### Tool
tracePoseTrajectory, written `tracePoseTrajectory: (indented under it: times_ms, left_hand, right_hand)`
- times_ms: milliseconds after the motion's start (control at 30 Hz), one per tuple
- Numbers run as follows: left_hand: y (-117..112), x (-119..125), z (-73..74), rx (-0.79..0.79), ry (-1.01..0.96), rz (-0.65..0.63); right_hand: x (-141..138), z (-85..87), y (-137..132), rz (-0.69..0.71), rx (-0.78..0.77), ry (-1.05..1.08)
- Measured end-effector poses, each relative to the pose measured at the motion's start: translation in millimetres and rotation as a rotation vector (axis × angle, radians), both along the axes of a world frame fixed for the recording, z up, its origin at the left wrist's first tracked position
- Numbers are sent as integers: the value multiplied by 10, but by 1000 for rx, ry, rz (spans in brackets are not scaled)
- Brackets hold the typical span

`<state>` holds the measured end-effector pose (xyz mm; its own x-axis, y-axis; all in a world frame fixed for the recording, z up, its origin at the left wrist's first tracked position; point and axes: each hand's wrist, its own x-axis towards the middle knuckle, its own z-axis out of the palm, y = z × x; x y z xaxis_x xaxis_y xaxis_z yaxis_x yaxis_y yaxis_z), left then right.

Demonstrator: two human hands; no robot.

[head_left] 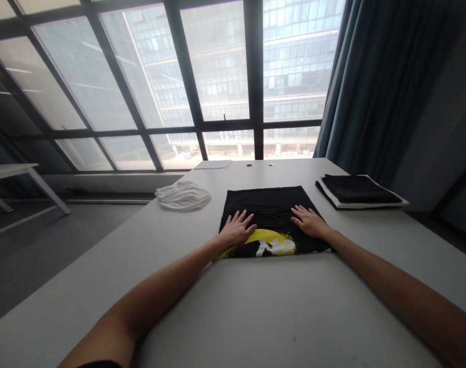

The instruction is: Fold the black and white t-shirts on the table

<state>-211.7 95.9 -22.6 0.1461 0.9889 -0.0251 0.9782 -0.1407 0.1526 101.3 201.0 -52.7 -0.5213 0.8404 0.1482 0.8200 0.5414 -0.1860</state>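
A folded black T-shirt (269, 204) with a yellow and white print lies flat on the white table in front of me. My left hand (237, 228) rests on its left part, fingers spread, beside the yellow patch of the print. On the right part lies my right hand (308, 221), palm down with the fingers stretched out. Neither hand grips the cloth. Slight wrinkles run across the fabric between the hands.
Left of the shirt is a crumpled white cloth (183, 196). A stack of folded black and white garments (361, 190) sits at the right. Paper (213, 164) and small round items lie at the far edge of the table (233, 306). Windows and a dark curtain (371, 87) stand behind.
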Motion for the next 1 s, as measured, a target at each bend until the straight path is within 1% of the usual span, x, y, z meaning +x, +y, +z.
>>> tracePoseTrajectory:
  times_ms: [100,200,333,433,500,600,667,700,767,833,1000]
  left_hand:
    - [7,-55,-21,26,-17,49]
    - [53,-128,4,45,-64,51]
    - [149,-378,42,171,-75,76]
    - [207,-556,20,184,-53,114]
    - [235,-618,8,186,-57,133]
    - [260,-655,27,257,-66,175]
    - [269,-679,48,290,-61,234]
    - [274,-695,55,295,-55,266]
    - [288,-733,57,289,-47,322]
    - [306,-768,52,273,-45,356]
    - [329,-779,67,235,-48,369]
  right_hand:
    - [25,-33,19,-4,22,-1]
    - [14,-32,-16,-13,63,-7]
    - [24,4,-88,-93,183,14]
    - [90,49,-79,-170,235,55]
    - [176,84,-24,-251,233,126]
    - [360,127,107,-409,203,265]
    - [496,143,200,-499,137,359]
    - [560,148,243,-520,91,407]
    - [670,153,315,-511,11,488]
    - [744,151,366,-457,-30,528]
    - [779,103,400,-295,-71,518]
